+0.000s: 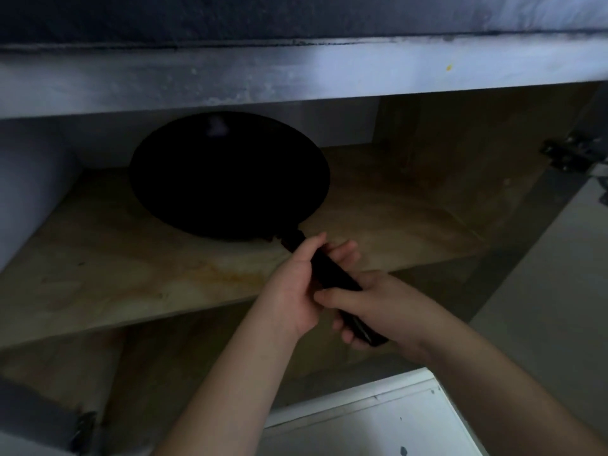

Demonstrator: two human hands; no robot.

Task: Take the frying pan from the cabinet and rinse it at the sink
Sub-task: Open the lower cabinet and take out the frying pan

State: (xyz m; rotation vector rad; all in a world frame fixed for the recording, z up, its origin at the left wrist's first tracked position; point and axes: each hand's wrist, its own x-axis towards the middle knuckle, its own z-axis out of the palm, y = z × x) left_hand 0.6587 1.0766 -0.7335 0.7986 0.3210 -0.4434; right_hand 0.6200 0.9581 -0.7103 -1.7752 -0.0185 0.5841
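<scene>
A black frying pan (227, 176) sits on the wooden shelf (115, 268) inside the open cabinet, its long black handle pointing toward me at the lower right. My left hand (296, 284) grips the handle close to the pan, fingers wrapped around it. My right hand (371, 307) grips the handle's far end, just behind the left hand. The pan's round body lies under the cabinet's top edge; I cannot tell whether it is lifted off the shelf.
The white countertop edge (296, 74) overhangs the cabinet opening. An open cabinet door with a metal hinge (572, 156) stands at the right. A lower white door panel (378, 419) juts out at the bottom. A pale rounded object (29, 182) sits at the shelf's left.
</scene>
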